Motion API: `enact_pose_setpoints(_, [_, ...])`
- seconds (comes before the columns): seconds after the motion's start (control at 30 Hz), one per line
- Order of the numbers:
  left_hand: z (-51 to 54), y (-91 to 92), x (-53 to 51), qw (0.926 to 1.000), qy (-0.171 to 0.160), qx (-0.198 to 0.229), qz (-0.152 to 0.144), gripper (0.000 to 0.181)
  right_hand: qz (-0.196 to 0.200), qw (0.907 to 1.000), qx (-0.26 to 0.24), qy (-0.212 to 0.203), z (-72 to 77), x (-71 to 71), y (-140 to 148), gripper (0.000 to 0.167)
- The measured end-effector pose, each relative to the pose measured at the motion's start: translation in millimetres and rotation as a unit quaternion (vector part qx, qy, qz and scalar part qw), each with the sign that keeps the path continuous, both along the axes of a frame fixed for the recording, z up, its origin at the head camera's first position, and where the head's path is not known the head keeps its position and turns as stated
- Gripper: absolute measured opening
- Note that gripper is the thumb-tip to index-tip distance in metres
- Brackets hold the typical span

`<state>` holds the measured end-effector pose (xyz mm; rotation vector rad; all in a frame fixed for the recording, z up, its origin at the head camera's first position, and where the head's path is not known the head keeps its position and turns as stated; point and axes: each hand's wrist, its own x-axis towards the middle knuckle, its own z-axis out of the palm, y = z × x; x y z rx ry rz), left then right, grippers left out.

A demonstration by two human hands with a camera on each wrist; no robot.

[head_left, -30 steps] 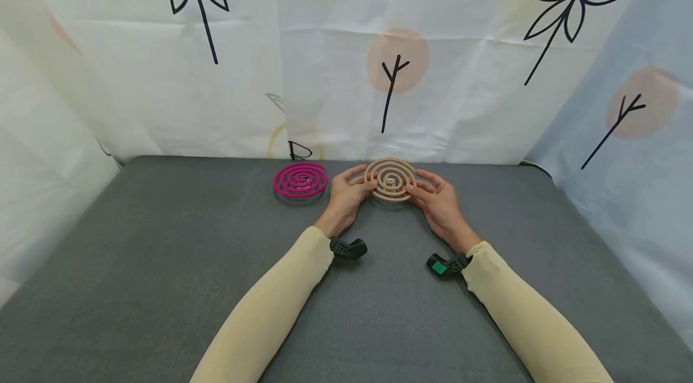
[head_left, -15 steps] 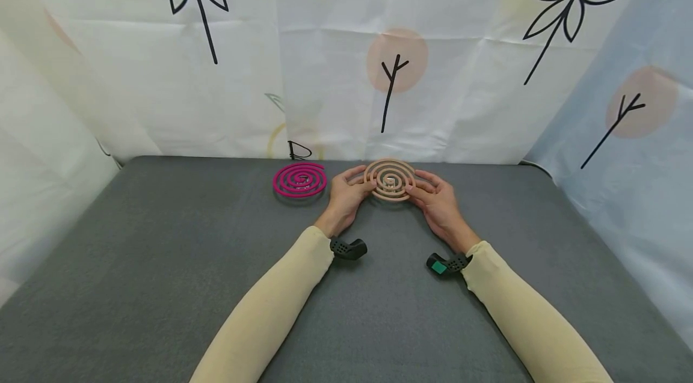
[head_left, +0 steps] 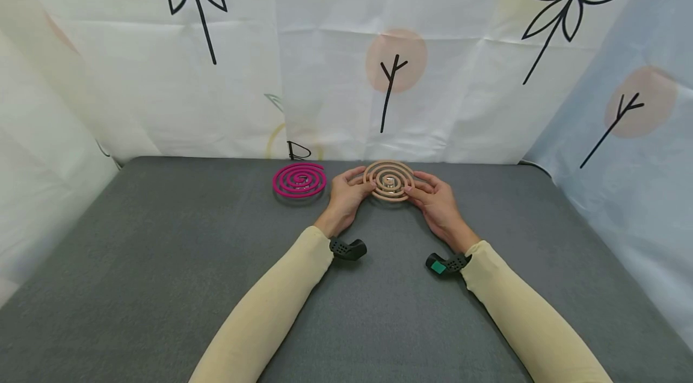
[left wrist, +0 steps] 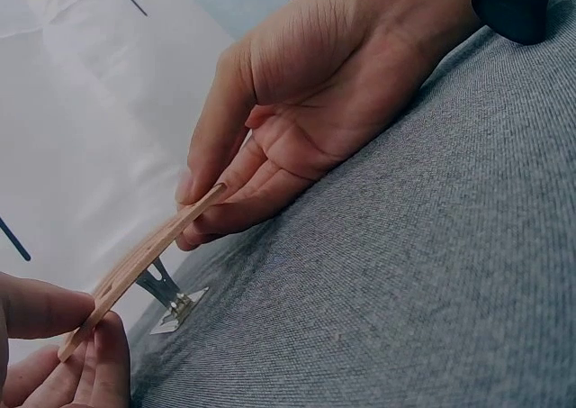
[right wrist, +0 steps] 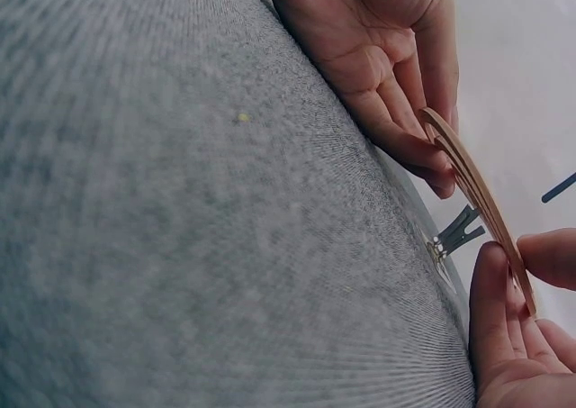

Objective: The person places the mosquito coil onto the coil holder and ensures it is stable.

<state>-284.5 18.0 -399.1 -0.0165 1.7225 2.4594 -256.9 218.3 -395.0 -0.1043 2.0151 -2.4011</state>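
A tan mosquito coil (head_left: 390, 173) is held level with the far part of the table, between both hands. My left hand (head_left: 344, 198) pinches its left edge, thumb on top and fingers beneath. On the opposite edge, my right hand (head_left: 440, 205) grips it the same way. Under the coil stands a small metal coil stand (left wrist: 163, 286), its flat base on the cloth; the right wrist view shows the stand's prongs (right wrist: 460, 230) close below the coil. Whether they touch it is hard to tell. Left of my left hand, a pink mosquito coil (head_left: 299, 180) sits raised above the table.
Grey cloth covers the table (head_left: 178, 263). A white printed curtain (head_left: 335, 58) hangs right behind its far edge, close to both coils. Each wrist carries a black camera band (head_left: 349, 249).
The tan coil's far edge has dipped very slightly. Both hands keep the same hold, and the pink coil stays in place.
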Motion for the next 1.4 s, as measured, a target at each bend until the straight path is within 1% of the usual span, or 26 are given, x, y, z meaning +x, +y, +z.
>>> enact_pose_setpoints(0.17, [-0.2, 0.3, -0.9, 1.0, -0.001, -0.005, -0.002, 0.059, 0.005, 0.9998, -0.008, 0.018, -1.8, 0.5, 0.5, 0.061])
enact_pose_setpoints(0.27, [0.2, 0.6, -1.0, 0.9999, -0.004, -0.01, -0.001, 0.059, 0.001, 0.9999, -0.009, 0.011, -1.3, 0.5, 0.3, 0.06])
enact_pose_setpoints(0.43, [0.4, 0.8, -1.5, 0.9998, -0.01, -0.014, -0.001, 0.058, 0.002, 0.9999, 0.008, -0.008, 0.0, -0.5, 0.6, 0.061])
enact_pose_setpoints(0.7, [2.5, -0.3, -1.4, 0.9997, -0.023, -0.006, -0.006, 0.057, 0.001, 0.9994, 0.024, -0.025, 4.3, 0.3, -0.6, 0.059])
enact_pose_setpoints(0.8, [3.7, -0.4, -0.8, 0.9996, -0.028, -0.002, -0.006, 0.057, 0.0, 0.9993, 0.022, -0.03, 4.8, 0.6, -1.0, 0.059])
enact_pose_setpoints(1.07, [3.2, -0.9, -2.1, 0.9994, -0.033, 0.003, -0.009, 0.056, -0.001, 0.9993, 0.018, -0.032, 4.1, -0.1, -0.8, 0.058])
enact_pose_setpoints(1.4, [6.4, -2.6, -1.7, 0.9986, -0.048, 0.013, -0.02, 0.055, 0.004, 0.9995, 0.011, -0.029, 5.6, 2.1, -0.4, 0.058])
